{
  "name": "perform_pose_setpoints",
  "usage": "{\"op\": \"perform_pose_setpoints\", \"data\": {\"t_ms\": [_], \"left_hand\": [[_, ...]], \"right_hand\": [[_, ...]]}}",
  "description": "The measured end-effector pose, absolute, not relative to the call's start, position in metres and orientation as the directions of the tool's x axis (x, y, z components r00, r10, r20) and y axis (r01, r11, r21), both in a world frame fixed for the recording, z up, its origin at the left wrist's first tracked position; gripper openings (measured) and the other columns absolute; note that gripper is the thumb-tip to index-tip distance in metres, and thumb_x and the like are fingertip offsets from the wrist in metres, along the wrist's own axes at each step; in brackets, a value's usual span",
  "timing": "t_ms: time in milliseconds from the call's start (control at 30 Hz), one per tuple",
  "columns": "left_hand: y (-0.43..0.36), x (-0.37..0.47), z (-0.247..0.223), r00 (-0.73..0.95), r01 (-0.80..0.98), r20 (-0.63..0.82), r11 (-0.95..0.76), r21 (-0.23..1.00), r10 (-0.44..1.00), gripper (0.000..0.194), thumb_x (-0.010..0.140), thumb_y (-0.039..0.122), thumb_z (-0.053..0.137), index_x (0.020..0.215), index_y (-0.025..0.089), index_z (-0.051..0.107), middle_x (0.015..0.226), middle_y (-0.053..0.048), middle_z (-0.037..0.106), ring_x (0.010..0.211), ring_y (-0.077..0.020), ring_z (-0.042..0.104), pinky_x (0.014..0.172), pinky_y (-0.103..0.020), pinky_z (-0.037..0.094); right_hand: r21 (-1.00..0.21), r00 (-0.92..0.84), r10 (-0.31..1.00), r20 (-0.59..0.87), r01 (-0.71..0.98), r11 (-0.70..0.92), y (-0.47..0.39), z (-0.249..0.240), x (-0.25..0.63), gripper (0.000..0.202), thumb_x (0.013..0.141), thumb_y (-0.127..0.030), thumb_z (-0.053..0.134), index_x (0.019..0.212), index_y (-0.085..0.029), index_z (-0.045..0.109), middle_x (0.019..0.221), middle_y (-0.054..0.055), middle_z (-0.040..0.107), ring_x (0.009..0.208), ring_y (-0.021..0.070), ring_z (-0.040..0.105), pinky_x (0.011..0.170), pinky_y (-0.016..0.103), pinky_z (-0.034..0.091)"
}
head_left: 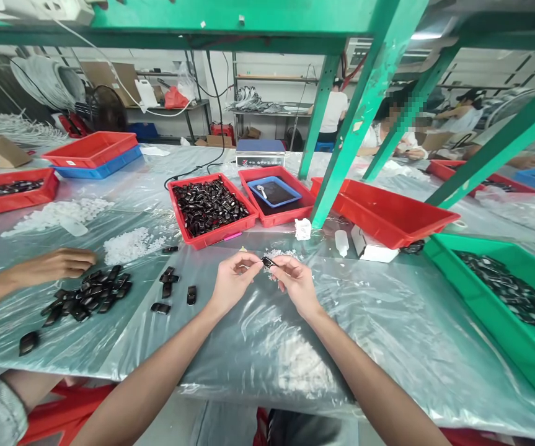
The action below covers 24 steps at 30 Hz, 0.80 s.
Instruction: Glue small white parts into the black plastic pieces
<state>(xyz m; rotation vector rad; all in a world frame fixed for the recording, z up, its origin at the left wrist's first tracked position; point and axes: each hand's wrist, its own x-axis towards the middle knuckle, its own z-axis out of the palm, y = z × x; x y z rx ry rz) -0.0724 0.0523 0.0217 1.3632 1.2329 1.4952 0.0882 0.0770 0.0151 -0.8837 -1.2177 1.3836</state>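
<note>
Between my two hands, above the plastic-covered table, is a small glossy black plastic part (268, 262). The fingertips of my left hand (235, 277) pinch its left end. On its other end, the thumb and fingers of my right hand (296, 282) are closed. Small white bits (282, 254) lie on the table just behind my fingers. To the left of my left hand lie several similar black parts (191, 295), apart from each other or in a small group. My fingers cover some of the held part, so its details are hard to make out.
A co-worker's hand (69, 263) is at a black heap (85, 294) on the left. White pieces (132, 246) lie nearby. Behind stand a red tray of black parts (251, 224), a red tray with a blue one (274, 192), and green posts (364, 118). A green bin (476, 316) is right.
</note>
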Motion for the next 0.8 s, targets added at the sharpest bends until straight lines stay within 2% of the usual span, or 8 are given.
{"op": "perform_pose_setpoints", "data": {"t_ms": [167,400,600,800], "left_hand": [[0.054,-0.073,0.023,-0.164,0.064,0.239,-0.232,0.971,0.957,0.026,0.077,0.043,0.076,0.081,0.018,0.07,0.074,-0.001,0.066,0.056,-0.0113,0.055,0.051,-0.025,0.046],[0.058,-0.08,0.025,-0.053,-0.049,0.154,-0.156,0.987,0.987,0.035,0.077,0.049,0.075,0.082,0.017,0.064,0.062,0.002,0.057,0.047,-0.0084,0.046,0.048,-0.024,0.037],[0.054,-0.08,0.034,0.051,-0.144,0.083,-0.075,0.987,0.995,0.036,0.079,0.051,0.074,0.083,0.017,0.062,0.061,0.003,0.052,0.053,-0.0088,0.042,0.05,-0.024,0.029],[0.053,-0.081,0.037,0.119,-0.222,0.005,0.022,0.975,0.993,0.033,0.078,0.046,0.076,0.081,0.016,0.062,0.063,0.001,0.053,0.056,-0.0093,0.042,0.052,-0.024,0.026]], "right_hand": [[-0.975,-0.193,0.973,0.126,-0.206,0.085,0.078,0.014,0.089,0.029,0.068,-0.044,0.084,0.083,-0.021,0.072,0.08,0.004,0.067,0.059,0.0136,0.054,0.04,0.023,0.036],[-0.977,-0.197,0.971,0.136,-0.19,0.098,0.08,0.011,0.09,0.028,0.069,-0.044,0.083,0.083,-0.022,0.073,0.077,0.003,0.067,0.058,0.0138,0.054,0.041,0.023,0.036],[-0.98,-0.218,0.967,0.129,-0.18,0.09,0.079,0.013,0.09,0.03,0.07,-0.045,0.082,0.086,-0.023,0.073,0.066,0.0,0.063,0.051,0.0123,0.05,0.04,0.024,0.035],[-0.981,-0.216,0.967,0.134,-0.167,0.098,0.079,0.013,0.09,0.028,0.07,-0.044,0.082,0.085,-0.023,0.072,0.067,0.0,0.063,0.054,0.0141,0.053,0.041,0.024,0.036]]}}
